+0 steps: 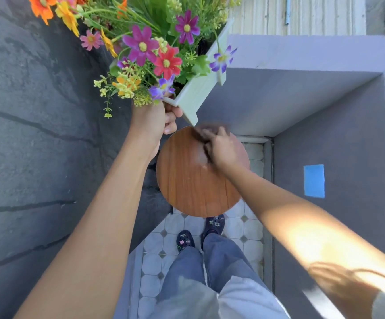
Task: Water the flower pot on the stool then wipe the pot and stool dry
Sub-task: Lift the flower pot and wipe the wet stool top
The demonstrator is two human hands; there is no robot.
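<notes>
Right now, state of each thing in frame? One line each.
flower pot: lifted off the stool, tilted, held at one corner.
left hand: fingers closed on the pot's corner.
right hand: pressing a dark cloth on the stool, motion-blurred.
cloth: bunched under the right hand, on the seat's far edge.
stool: upright, seat mostly bare; small wet spots near the hand.

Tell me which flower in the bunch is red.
The red flower sits low in the flower pot, just right of the big magenta flower; the others are orange, yellow, pink or purple.
</notes>
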